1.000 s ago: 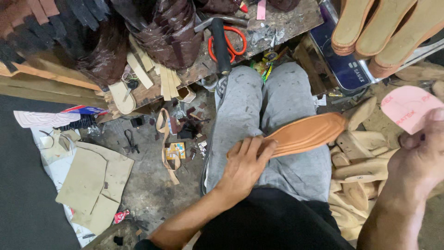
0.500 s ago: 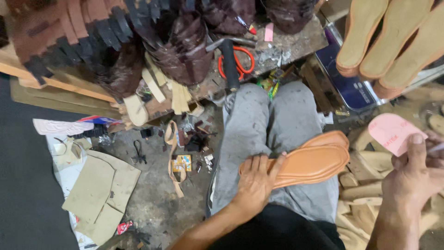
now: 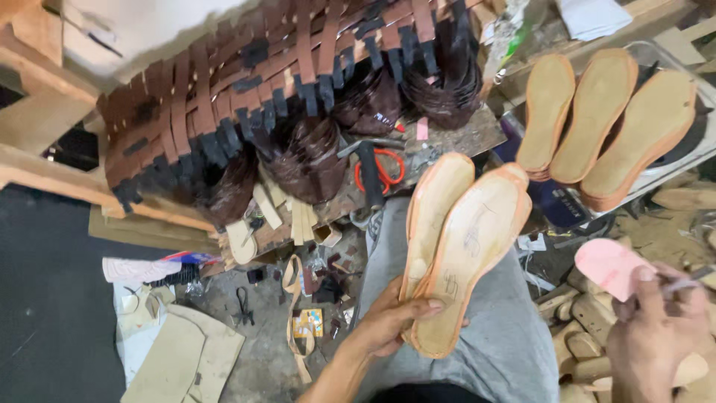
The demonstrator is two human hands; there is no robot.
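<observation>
My left hand [image 3: 395, 317] grips two tan shoe soles [image 3: 466, 246] by their near ends, fanned out and pointing away over my grey-trousered lap [image 3: 492, 351]. The upper sole has faint pencil marks on its pale face. My right hand [image 3: 660, 336], at the lower right, holds a small pink rounded piece [image 3: 605, 266] and a thin metal tool [image 3: 690, 280] between the fingers. Three more tan soles [image 3: 600, 119] lie side by side at the upper right.
A workbench [image 3: 462, 138] ahead carries woven brown leather uppers [image 3: 261, 97], orange-handled scissors [image 3: 380, 172] and a hammer [image 3: 369, 175]. Cardboard pieces [image 3: 183, 358], straps and scraps litter the floor at left. Wooden shoe lasts [image 3: 589, 321] pile up at right.
My left hand has swung the soles from lying across my lap to pointing up and away, their faces toward me. The view has tilted up toward the bench.
</observation>
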